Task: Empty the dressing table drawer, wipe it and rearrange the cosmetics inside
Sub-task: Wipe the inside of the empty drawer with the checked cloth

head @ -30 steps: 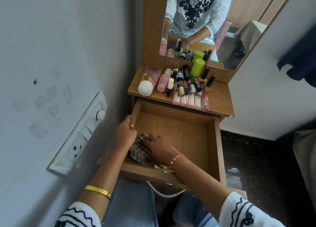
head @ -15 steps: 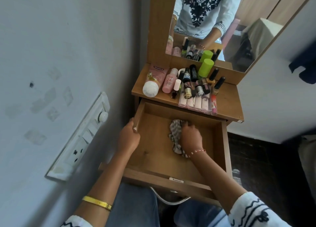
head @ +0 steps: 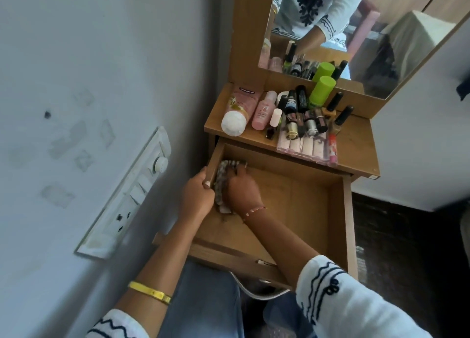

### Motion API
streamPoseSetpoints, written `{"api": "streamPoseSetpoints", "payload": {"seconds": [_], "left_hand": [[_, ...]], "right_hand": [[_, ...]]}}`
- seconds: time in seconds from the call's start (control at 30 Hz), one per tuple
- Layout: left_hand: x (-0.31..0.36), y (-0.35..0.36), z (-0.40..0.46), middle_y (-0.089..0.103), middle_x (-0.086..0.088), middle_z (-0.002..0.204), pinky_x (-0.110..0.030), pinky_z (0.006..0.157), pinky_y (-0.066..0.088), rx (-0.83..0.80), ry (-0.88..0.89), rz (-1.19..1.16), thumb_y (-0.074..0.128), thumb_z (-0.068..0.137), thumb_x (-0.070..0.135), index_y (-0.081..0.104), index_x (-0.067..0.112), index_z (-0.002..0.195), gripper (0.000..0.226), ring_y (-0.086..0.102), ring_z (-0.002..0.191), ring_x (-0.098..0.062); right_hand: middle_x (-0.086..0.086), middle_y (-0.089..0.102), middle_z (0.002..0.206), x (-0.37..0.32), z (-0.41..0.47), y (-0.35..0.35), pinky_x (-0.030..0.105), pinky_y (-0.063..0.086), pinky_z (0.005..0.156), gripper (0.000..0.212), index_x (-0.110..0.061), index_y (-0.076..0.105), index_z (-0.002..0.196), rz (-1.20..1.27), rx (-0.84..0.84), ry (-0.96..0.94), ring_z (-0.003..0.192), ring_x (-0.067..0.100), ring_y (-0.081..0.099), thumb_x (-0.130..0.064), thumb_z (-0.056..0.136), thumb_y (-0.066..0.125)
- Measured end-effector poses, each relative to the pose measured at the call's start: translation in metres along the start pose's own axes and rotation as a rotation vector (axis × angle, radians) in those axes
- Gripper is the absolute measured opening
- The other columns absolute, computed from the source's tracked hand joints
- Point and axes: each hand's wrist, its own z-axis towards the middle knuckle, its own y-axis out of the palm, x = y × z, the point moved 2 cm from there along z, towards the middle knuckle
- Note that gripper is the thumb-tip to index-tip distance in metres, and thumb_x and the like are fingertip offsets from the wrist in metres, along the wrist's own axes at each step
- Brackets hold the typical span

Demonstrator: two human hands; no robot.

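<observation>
Grip of the right hand (head: 243,192): fingers curled down over a patterned cloth (head: 223,182), pressing it onto the drawer floor in the far-left corner. Fingertips point toward the back wall of the drawer; part of the cloth bunches out ahead of the knuckles and part trails below the palm. A thin beaded bracelet (head: 254,211) sits on that wrist.

Grip of the left hand (head: 197,197): fingers wrapped over the top edge of the drawer's left side wall, thumb outside, clamped on the wood. It lies just beside the right hand, with the cloth between the two. A gold bangle (head: 150,292) circles the left forearm.

Drawer (head: 305,205): pulled out, wooden. The only thing visible inside is the cloth under the hand. A curved metal handle (head: 254,290) hangs below the front panel.

Cosmetics (head: 300,116): grouped on the desk (head: 356,144) above the drawer, against the mirror (head: 356,32) base. At the left lies a pink lotion bottle with a white cap (head: 235,119), next to it a smaller pink bottle (head: 263,111). Dark tubes and nail polish bottles crowd the middle; a green-capped bottle (head: 321,88) stands at the back. A flat pink packet (head: 305,145) lies along the desk's front edge.

Left wall: a white switchboard (head: 127,197).
</observation>
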Motion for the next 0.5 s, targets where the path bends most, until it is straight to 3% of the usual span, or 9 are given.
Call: {"api": "streamPoseSetpoints", "payload": {"seconds": [0.23, 0.5], "left_hand": [[0.002, -0.002, -0.001, 0.044, -0.007, 0.142, -0.029, 0.097, 0.037, -0.007, -0.013, 0.012, 0.036, 0.097, 0.011, 0.034, 0.019, 0.142, 0.046, 0.044, 0.128, -0.025], [0.008, -0.003, -0.01, 0.042, -0.008, 0.144, -0.034, 0.101, 0.038, 0.017, -0.007, 0.098, 0.035, 0.097, 0.011, 0.029, 0.02, 0.144, 0.048, 0.041, 0.13, -0.027]], "right_hand": [[0.01, 0.053, 0.127, -0.005, -0.048, -0.003, 0.033, 0.046, 0.088, 0.056, -0.016, 0.044, 0.133, 0.108, -0.291, -0.28, 0.11, 0.027, 0.055, -0.035, 0.084, 0.062], [0.015, 0.049, 0.126, -0.018, -0.048, 0.009, 0.04, 0.049, 0.085, 0.068, -0.016, 0.035, 0.135, 0.101, -0.274, -0.142, 0.11, 0.034, 0.055, -0.036, 0.079, 0.067]]}}
